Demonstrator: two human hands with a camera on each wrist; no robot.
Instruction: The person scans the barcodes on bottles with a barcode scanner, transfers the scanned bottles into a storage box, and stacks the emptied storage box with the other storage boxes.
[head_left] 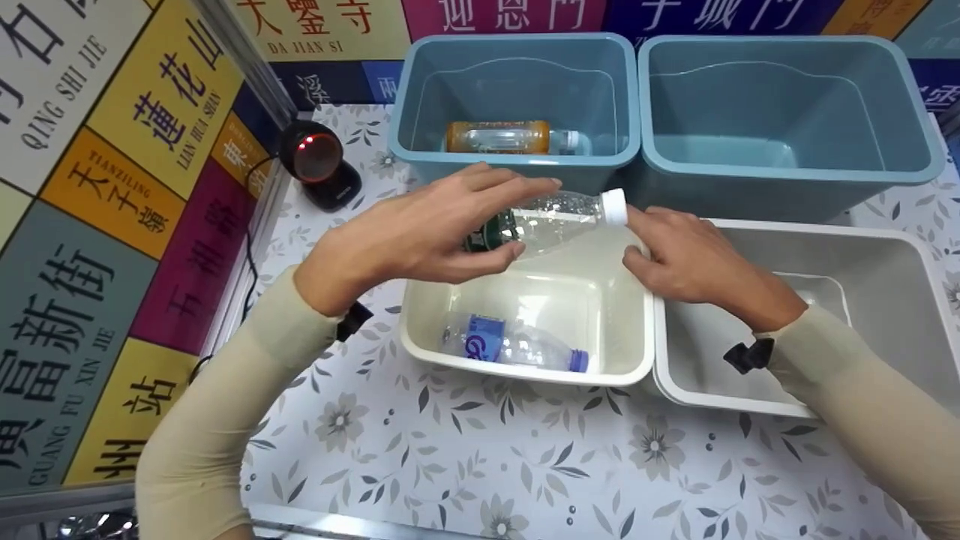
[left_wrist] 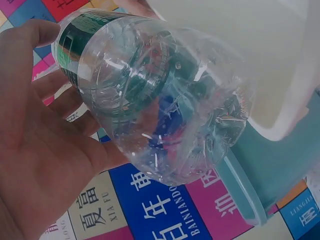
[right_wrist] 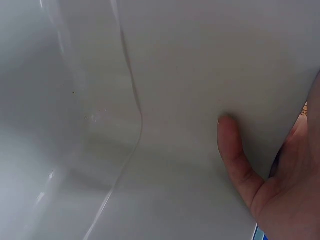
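Observation:
My left hand holds a clear plastic bottle with a green label and a white cap. The bottle lies roughly level above the left white bin, its cap toward my right hand. In the left wrist view the bottle's clear wall looks dented. My right hand grips a white bin wall where the two white bins meet; its thumb presses the inner face in the right wrist view. Inside the left white bin lies another clear bottle with a blue label and purple-blue cap.
Behind stand two blue-grey bins; the left one contains an orange-labelled bottle, and the right one is beside it. The right white bin sits under my right forearm. A black scanner-like device with red lights stands left on the floral-covered table.

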